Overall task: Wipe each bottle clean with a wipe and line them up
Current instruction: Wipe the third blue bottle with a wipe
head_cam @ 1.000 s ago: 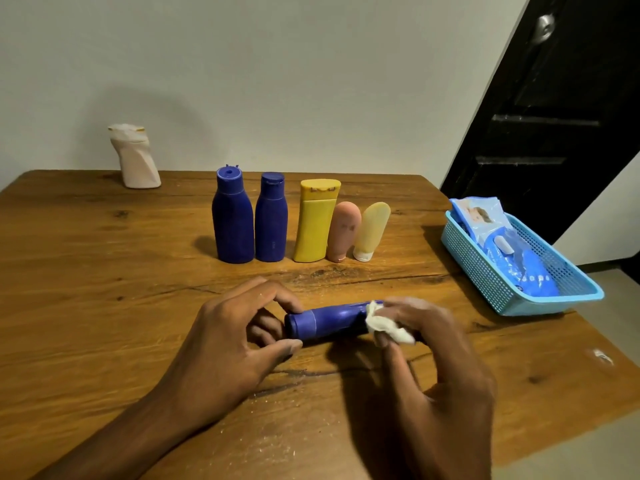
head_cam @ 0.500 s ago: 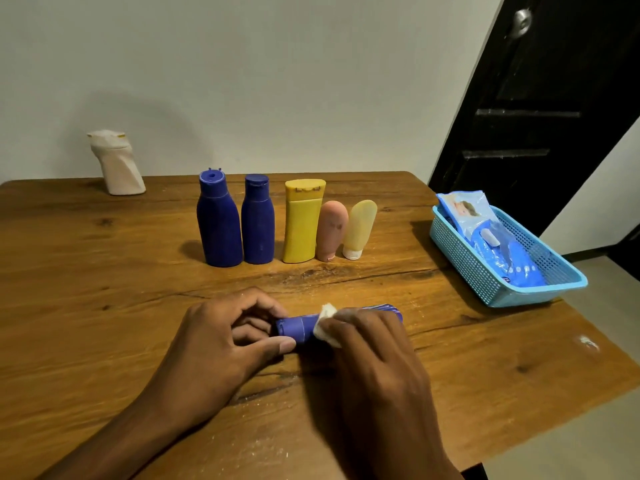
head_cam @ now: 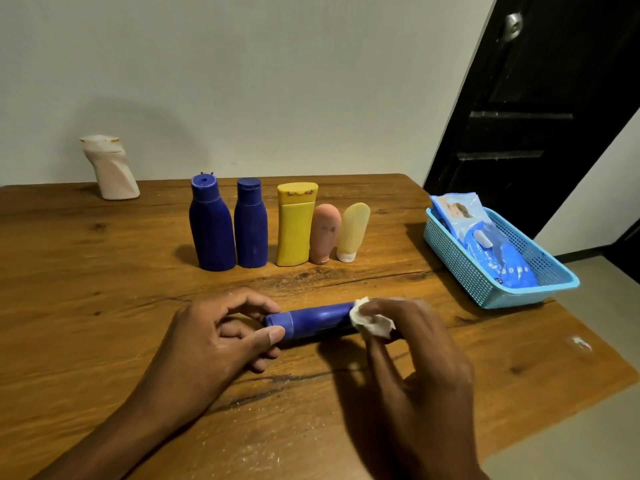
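Hands were busy at the front of the wooden counter point(head_cam: 69, 289). The left hand point(head_cam: 214, 337) pinched the cap end of a blue bottle point(head_cam: 311, 322) between thumb and fingers. That bottle lay on its side, low over the counter, with its cap pointing left. The right hand point(head_cam: 415, 358) pinched a small white wipe point(head_cam: 370, 322) and pressed it on the other end of the bottle.

Behind them, five bottles stood in a row. From the left came a big blue bottle point(head_cam: 211, 233), then a second blue bottle point(head_cam: 251, 230) touching it. Next stood a yellow bottle point(head_cam: 294, 230), a pink tube point(head_cam: 325, 235) and a pale yellow tube point(head_cam: 351, 232). Both tubes stood on their caps, close together, and the pale one leaned a little.

A white bottle point(head_cam: 110, 168) stood alone at the far left of the counter, near the wall, well apart from the row.

A light blue basket point(head_cam: 460, 268) sat at the right edge of the counter. A blue pack of wipes point(head_cam: 498, 258) lay inside it. A dark door point(head_cam: 540, 98) was behind the basket.
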